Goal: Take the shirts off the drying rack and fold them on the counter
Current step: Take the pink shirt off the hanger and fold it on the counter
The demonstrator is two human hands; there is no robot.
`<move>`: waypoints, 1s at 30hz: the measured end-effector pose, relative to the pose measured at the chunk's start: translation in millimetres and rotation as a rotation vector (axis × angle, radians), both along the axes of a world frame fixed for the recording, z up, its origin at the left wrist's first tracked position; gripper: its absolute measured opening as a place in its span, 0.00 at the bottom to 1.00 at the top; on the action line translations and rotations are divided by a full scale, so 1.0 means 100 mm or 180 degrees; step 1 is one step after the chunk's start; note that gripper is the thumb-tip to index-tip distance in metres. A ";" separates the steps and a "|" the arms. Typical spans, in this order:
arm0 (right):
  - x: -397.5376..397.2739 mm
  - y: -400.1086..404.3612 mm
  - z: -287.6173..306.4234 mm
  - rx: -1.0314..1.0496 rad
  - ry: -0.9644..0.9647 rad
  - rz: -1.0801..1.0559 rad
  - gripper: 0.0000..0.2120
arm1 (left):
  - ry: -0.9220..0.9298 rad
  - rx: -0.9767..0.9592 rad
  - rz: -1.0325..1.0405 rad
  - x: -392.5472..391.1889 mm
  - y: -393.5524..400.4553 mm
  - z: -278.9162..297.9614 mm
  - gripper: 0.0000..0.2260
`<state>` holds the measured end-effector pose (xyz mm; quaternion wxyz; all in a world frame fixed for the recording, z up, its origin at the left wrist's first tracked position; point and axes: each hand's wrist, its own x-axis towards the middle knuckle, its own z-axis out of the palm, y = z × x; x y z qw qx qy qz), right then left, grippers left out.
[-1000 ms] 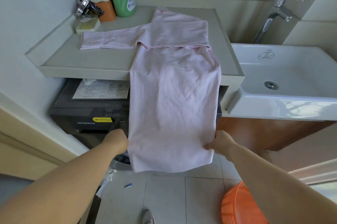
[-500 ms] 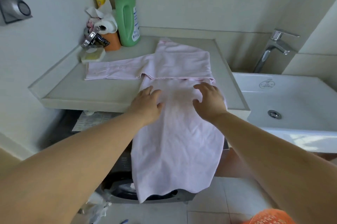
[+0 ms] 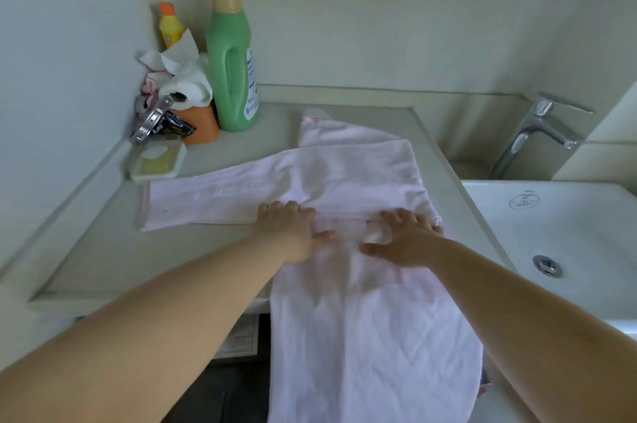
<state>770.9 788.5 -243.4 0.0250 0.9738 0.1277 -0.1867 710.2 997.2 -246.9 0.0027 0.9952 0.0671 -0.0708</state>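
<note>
Pink shirt (image 3: 362, 319) hangs off the counter (image 3: 103, 250) edge, lower center, prob. awaiting fold-up. Left hand (image 3: 293, 233) & right hand (image 3: 406, 240) lie flat, fingers spread, pinning the fold line mid-frame. Sleeve laid left; detergent bottle (image 3: 231, 60) upper left.

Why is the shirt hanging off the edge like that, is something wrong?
A little odd, yes: much of the pink shirt hangs over the front edge of the counter, and one sleeve sticks out sideways. The left hand and right hand press flat on it. Nothing looks spilled or broken.
</note>
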 end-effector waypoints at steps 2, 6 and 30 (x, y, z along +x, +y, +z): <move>0.15 0.12 0.20 0.0105 -0.0196 -0.0347 0.33 | -0.0519 -0.0422 0.0385 0.03 0.14 0.10 0.22; 0.35 0.40 0.32 0.1076 -0.0627 -0.0231 0.21 | -0.1205 -0.0502 0.1824 0.08 0.69 0.17 0.19; 1.70 1.14 -0.07 0.0216 -0.0116 0.0683 0.32 | -0.1330 -0.2061 0.3141 0.81 1.29 0.15 0.30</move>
